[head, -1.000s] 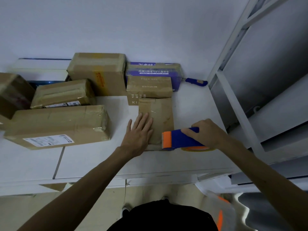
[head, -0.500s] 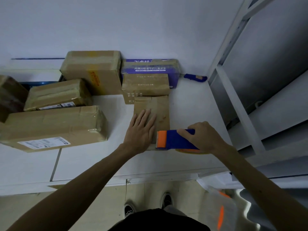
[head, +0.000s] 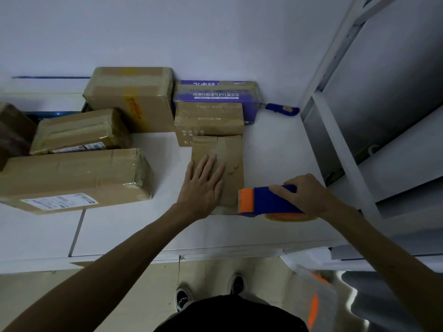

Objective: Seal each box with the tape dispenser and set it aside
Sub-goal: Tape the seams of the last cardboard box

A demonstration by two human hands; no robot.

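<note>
A small flat cardboard box (head: pixel 231 159) lies on the white table (head: pixel 275 152) in front of me, with clear tape along its top. My left hand (head: pixel 202 185) rests flat on the box's near left part, fingers spread. My right hand (head: pixel 303 196) grips the blue and orange tape dispenser (head: pixel 266 200), whose orange end touches the box's near right corner. A roll of tan tape (head: pixel 290 216) shows under the dispenser.
Several taped cardboard boxes stand at the left and back: a long box (head: pixel 72 178), a medium box (head: pixel 79 131), a tall box (head: pixel 134 97), a small box (head: pixel 208 121) and a purple-printed box (head: pixel 215 94). A blue utility knife (head: pixel 281 109) lies by the wall. White shelving (head: pixel 347 144) rises at right.
The tape dispenser has stayed at the box's near right corner in my right hand. My left hand has stayed flat on the box. The camera view has shifted slightly.
</note>
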